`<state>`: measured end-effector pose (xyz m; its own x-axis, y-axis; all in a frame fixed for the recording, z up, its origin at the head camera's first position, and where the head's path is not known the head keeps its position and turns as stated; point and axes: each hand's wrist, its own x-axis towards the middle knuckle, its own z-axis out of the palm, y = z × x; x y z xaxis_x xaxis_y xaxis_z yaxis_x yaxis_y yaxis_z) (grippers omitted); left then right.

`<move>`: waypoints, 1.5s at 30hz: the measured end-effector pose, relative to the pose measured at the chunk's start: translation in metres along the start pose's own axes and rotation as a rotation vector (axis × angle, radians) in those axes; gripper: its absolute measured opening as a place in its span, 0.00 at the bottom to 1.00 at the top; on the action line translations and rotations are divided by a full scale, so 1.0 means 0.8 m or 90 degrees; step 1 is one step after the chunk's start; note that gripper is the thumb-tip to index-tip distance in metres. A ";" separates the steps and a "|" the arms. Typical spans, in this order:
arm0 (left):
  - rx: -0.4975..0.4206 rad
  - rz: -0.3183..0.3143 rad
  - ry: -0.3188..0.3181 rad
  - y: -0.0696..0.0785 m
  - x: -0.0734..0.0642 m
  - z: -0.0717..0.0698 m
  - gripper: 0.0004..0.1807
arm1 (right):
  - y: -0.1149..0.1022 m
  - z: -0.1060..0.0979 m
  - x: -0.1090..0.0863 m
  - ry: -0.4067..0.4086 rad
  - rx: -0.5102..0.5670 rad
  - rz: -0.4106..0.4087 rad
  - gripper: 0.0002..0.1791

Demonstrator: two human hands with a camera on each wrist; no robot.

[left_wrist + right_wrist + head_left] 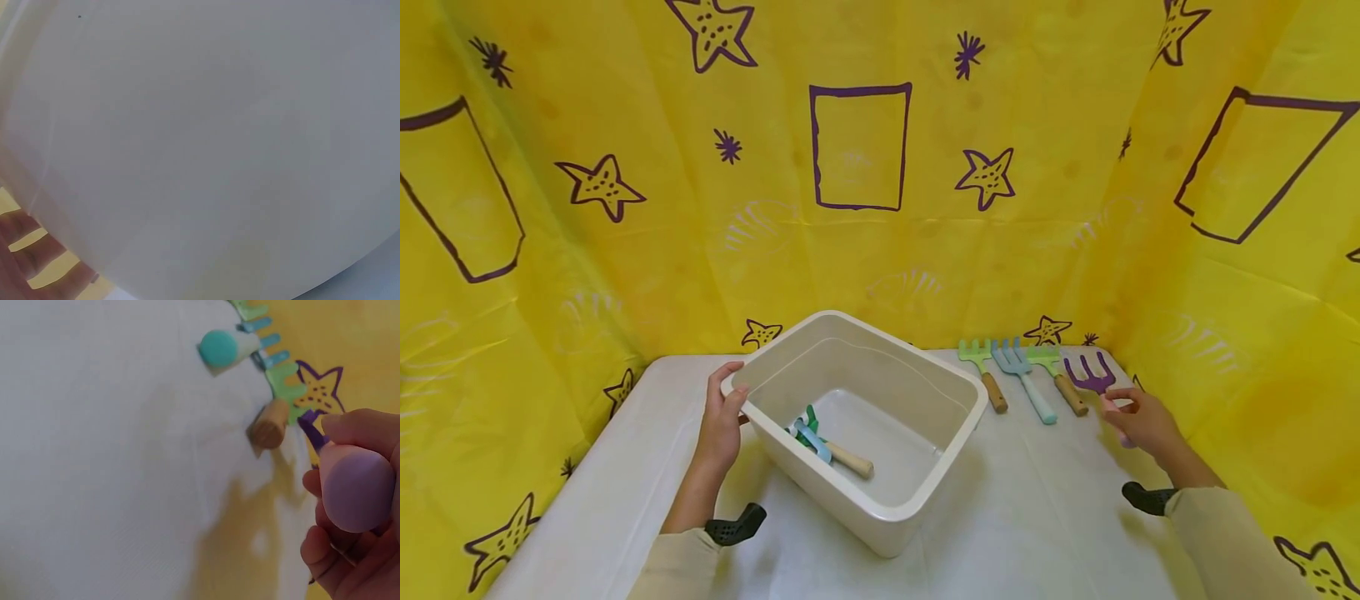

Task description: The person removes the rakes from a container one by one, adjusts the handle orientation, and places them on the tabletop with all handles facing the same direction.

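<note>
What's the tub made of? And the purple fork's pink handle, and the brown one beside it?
Tub: probably plastic, softly shiny with smooth rounded edges.
Pink handle: maybe matte plastic; it's smooth, without visible grain.
Brown handle: likely matte wood, judging by its warm brown colour.

**Bright head view, dim wrist views**

The head view is evenly lit, with soft shadows on the table (1037, 517) beside the bin (850, 508); the yellow backdrop (865, 250) looks stretched at the sides. The left wrist view is grey and flat; the right is soft, with a brownish-yellow shadow.
</note>
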<state>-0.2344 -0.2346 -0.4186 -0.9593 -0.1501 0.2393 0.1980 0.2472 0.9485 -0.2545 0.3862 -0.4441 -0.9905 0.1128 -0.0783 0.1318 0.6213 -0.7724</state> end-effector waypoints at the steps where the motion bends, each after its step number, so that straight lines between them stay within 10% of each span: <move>1: -0.001 -0.001 0.001 0.001 0.000 0.000 0.26 | 0.004 -0.001 0.000 0.003 -0.006 0.004 0.29; 23: 0.005 0.000 0.002 0.000 -0.001 0.000 0.25 | 0.055 -0.006 -0.010 0.052 -0.200 0.008 0.24; 35: 0.000 0.000 0.002 0.001 -0.001 0.001 0.26 | 0.051 -0.028 -0.022 -0.102 -0.246 0.010 0.40; 45: 0.003 -0.003 0.003 0.003 0.000 0.002 0.26 | 0.062 -0.036 -0.033 -0.133 -0.229 0.022 0.45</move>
<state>-0.2340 -0.2328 -0.4168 -0.9590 -0.1561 0.2365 0.1930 0.2512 0.9485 -0.2212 0.4364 -0.4618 -0.9668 0.0015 -0.2556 0.1336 0.8554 -0.5005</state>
